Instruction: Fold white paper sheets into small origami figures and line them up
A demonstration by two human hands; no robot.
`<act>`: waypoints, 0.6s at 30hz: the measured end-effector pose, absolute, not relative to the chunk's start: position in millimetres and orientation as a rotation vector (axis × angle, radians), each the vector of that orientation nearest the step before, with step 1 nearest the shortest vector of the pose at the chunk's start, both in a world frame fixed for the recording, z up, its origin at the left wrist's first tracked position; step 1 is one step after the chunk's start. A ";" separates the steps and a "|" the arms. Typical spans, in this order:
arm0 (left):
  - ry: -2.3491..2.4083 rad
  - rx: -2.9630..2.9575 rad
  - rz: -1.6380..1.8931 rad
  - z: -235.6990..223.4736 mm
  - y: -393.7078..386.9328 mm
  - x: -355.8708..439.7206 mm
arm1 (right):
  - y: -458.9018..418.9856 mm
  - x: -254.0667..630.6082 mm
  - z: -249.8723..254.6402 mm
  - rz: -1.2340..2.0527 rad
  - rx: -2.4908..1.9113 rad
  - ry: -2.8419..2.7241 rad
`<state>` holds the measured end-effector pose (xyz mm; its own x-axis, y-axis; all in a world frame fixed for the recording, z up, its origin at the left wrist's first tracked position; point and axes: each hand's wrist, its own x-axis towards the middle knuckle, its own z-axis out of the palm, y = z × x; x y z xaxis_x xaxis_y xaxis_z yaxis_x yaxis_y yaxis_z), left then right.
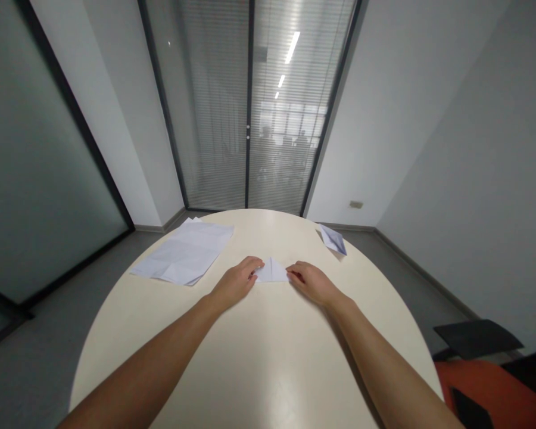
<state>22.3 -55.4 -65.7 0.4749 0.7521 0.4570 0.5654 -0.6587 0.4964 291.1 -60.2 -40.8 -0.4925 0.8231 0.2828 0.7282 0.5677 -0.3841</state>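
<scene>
A small sheet of white paper [271, 271], folded to a triangle with a crease down its middle, lies on the table between my hands. My left hand [240, 279] pinches its left corner, thumb and fingers closed on the edge. At the opposite corner, my right hand [310, 281] grips the paper with curled fingers. Both hands rest low over the tabletop. The corners themselves are partly hidden by my fingertips.
The round cream table [250, 363] carries a stack of white paper sheets [185, 250] at the left and a folded paper piece [333, 239] near the right far edge. An orange and black chair [486, 387] stands at the lower right. Beyond is a glass partition [218, 119].
</scene>
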 end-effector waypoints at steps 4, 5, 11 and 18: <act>1.192 2.517 0.868 -59.5 -60.1 24.7 | -59.7 289.2 -42.4 0.266 -1.277 -2.371; 1.212 2.534 0.838 -58.4 -61.2 25.5 | -59.7 288.8 -42.7 0.262 -1.284 -2.371; 1.195 2.669 0.734 -61.6 -61.4 28.3 | -60.9 288.4 -45.0 0.230 -1.263 -2.352; 1.082 2.664 0.689 -58.2 -60.8 25.7 | -63.5 279.4 -44.3 0.146 -0.940 -2.480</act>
<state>25.7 -60.8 -58.2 0.6268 0.6968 0.3488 0.6112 -0.7173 0.3345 279.4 -63.5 -44.3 -0.6486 0.6483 0.3986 0.5972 0.7583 -0.2615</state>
